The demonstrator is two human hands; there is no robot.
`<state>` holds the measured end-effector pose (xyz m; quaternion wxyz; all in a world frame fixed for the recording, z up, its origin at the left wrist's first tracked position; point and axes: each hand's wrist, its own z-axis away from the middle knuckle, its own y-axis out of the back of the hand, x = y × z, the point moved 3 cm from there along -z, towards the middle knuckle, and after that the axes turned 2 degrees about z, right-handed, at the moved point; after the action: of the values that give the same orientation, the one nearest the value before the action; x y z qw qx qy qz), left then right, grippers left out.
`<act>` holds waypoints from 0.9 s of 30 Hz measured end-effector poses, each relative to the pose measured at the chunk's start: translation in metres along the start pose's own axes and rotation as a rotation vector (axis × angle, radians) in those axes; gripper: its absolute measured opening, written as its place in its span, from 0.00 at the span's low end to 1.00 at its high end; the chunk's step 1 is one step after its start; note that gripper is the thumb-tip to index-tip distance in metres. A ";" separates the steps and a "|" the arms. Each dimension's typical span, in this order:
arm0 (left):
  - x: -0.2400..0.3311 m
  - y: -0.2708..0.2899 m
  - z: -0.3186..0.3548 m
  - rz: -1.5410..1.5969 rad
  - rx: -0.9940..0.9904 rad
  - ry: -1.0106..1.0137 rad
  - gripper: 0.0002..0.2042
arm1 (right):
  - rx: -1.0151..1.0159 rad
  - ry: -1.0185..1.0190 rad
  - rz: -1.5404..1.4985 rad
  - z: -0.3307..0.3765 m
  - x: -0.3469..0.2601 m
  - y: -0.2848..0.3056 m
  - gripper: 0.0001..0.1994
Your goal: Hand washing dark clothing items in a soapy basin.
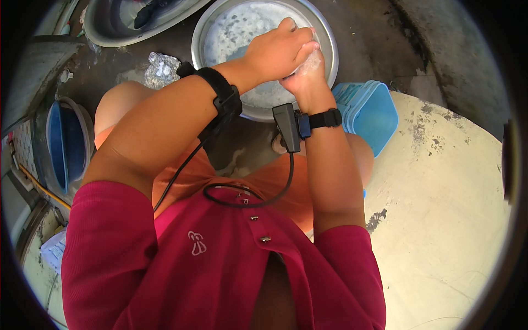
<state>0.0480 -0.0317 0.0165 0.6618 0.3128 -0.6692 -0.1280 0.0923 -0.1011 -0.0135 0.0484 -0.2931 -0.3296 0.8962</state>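
Over the right half of a round metal basin (331, 52), my two hands are pressed together. My left hand (276, 52) is closed, its fingers curled over the other hand. My right hand (308, 72) lies beneath it, with whitish suds on the palm and fingers. Whether a small thing is caught between them is hidden. Foamy, cloudy water (234, 33) fills the basin below. Both wrists wear black straps; a small dark device (287, 127) sits on the right one, with a cable looping across my lap.
Right of the basin stands a light blue bucket (379, 118), beside a worn, pale yellow surface (440, 203). A crumpled clear plastic bag (160, 70) lies left of the basin. Another metal basin (118, 39) holds something dark at the upper left; a blue tub (58, 146) stands far left.
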 end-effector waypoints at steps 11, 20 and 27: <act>-0.017 0.020 -0.016 0.584 -0.060 0.360 0.22 | 0.269 0.142 0.397 0.004 0.001 -0.008 0.15; -0.030 0.053 -0.006 0.246 -0.268 0.200 0.28 | -0.079 0.277 0.303 0.025 -0.048 -0.006 0.17; -0.024 0.042 0.008 0.622 -0.406 0.546 0.33 | -0.132 0.437 0.472 0.041 -0.055 -0.024 0.16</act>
<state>0.0280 0.0127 0.0215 0.8687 -0.0166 -0.4939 0.0352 0.1121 -0.1213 0.0534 -0.1102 -0.5492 -0.2919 0.7753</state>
